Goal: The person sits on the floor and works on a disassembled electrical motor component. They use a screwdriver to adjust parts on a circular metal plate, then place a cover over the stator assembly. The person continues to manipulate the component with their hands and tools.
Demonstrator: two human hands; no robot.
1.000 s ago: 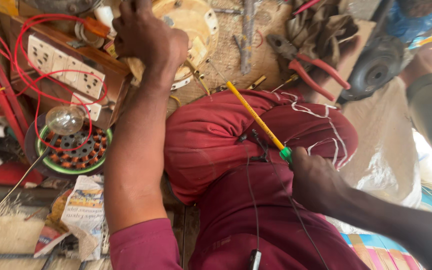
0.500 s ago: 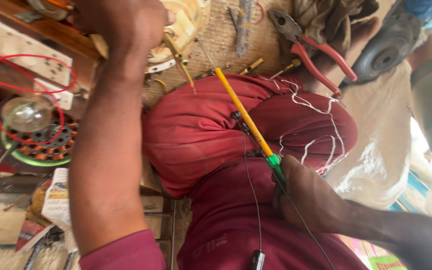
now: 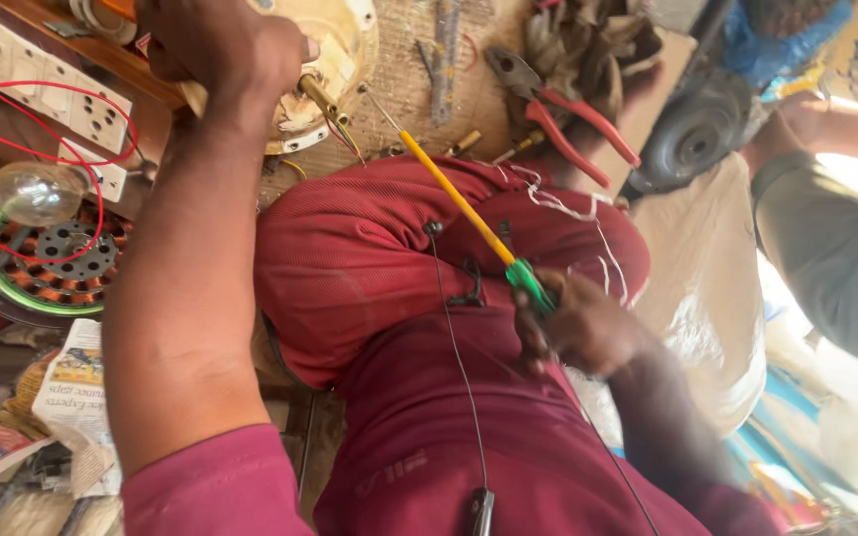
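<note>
My left hand (image 3: pixel 215 50) grips the rim of a cream round fan housing (image 3: pixel 335 69) at the top of the view; thin wires hang from its edge. My right hand (image 3: pixel 578 323) is closed around the green handle of a yellow-shafted screwdriver (image 3: pixel 464 208). The metal tip points up toward the housing and ends just short of it. My legs in dark red trousers (image 3: pixel 369 258) fill the middle.
Red-handled pliers (image 3: pixel 563 114) lie on the woven mat at top right. At left are a switchboard (image 3: pixel 42 84) with red wire, a clear bulb (image 3: pixel 37 189) and a copper-wound stator (image 3: pixel 57 263). Another person's arm (image 3: pixel 836 248) is at right. Newspaper (image 3: pixel 71 397) lies lower left.
The view has shifted. My right hand has swung the screwdriver so its tip is closer to the housing. My left hand stays on the housing rim.
</note>
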